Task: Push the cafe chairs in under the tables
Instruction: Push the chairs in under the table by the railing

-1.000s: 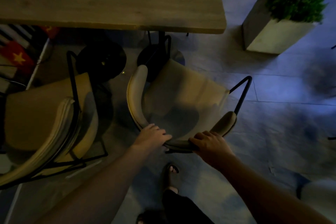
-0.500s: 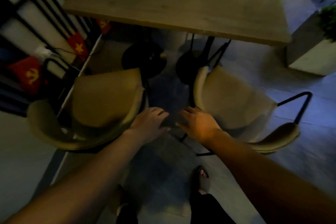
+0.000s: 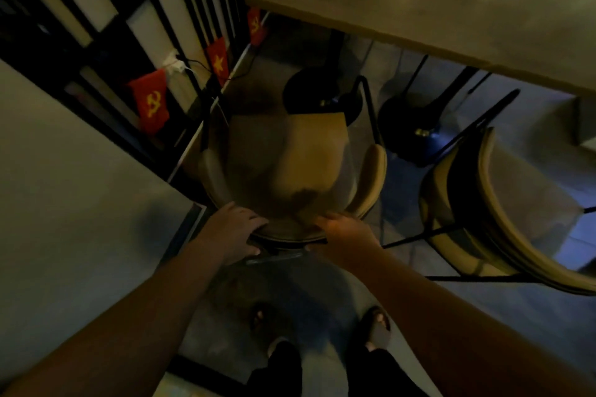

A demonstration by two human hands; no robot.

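Observation:
A tan cushioned cafe chair (image 3: 290,164) with a curved back and black metal frame stands straight in front of me, its seat pointing at the wooden table (image 3: 419,0) ahead. My left hand (image 3: 235,230) grips the left part of the chair's back rim. My right hand (image 3: 342,232) holds the right part of the same rim. A second chair (image 3: 503,213) of the same kind stands to the right, turned at an angle, outside the table edge. The scene is dim.
Two black round table bases (image 3: 309,90) sit on the floor under the table. A black railing with small red flags (image 3: 151,105) runs along the left. Another tabletop (image 3: 64,196) fills the near left. My feet (image 3: 374,325) stand on the tiled floor behind the chair.
Both hands left the right chair, swung to the left chair and closed on its back rim. My view turned left, so the right chair now sits at the frame's right.

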